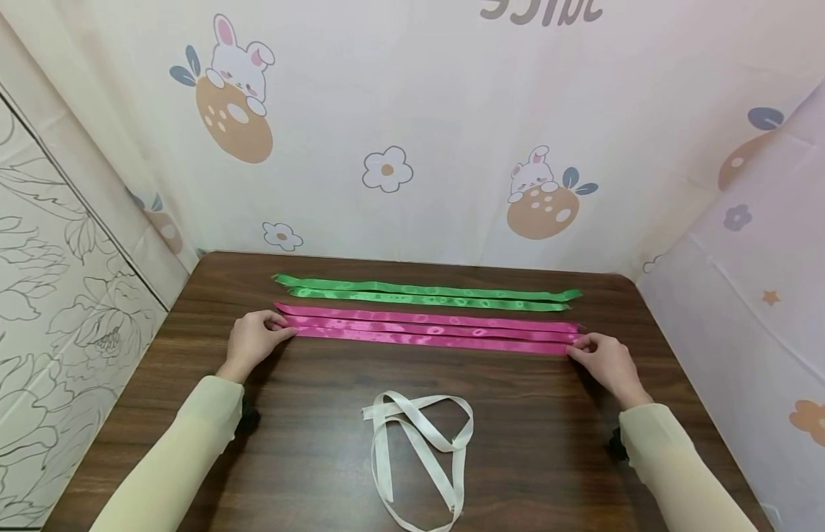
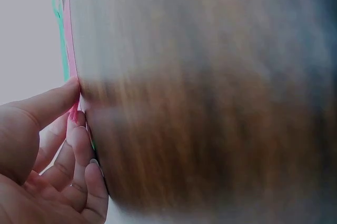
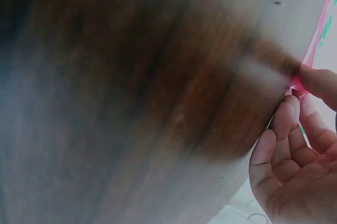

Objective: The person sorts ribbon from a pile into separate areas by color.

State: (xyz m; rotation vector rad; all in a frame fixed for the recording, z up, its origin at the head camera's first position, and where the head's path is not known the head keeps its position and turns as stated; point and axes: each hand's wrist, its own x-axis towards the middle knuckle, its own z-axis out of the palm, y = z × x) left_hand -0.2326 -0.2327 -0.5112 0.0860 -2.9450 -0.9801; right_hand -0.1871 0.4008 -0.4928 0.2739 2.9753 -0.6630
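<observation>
Three pink satin ribbons (image 1: 386,326) lie side by side across the table in the head view. My left hand (image 1: 253,340) pinches the left end of the nearest pink ribbon (image 1: 426,340) between thumb and finger. At its other end, my right hand (image 1: 607,362) pinches the same ribbon. Both wrist views show a pink end at the fingertips, with the left hand (image 2: 58,150) and the right hand (image 3: 295,150) each close to the tabletop and their other fingers bent. The ribbon stretches straight between the hands.
Behind the pink strips lie two green ribbons (image 1: 412,288), roughly parallel. A white ribbon (image 1: 422,432) sits in loose loops near the front middle of the dark wooden table (image 1: 306,458). A patterned curtain (image 1: 439,111) hangs along the table's back edge.
</observation>
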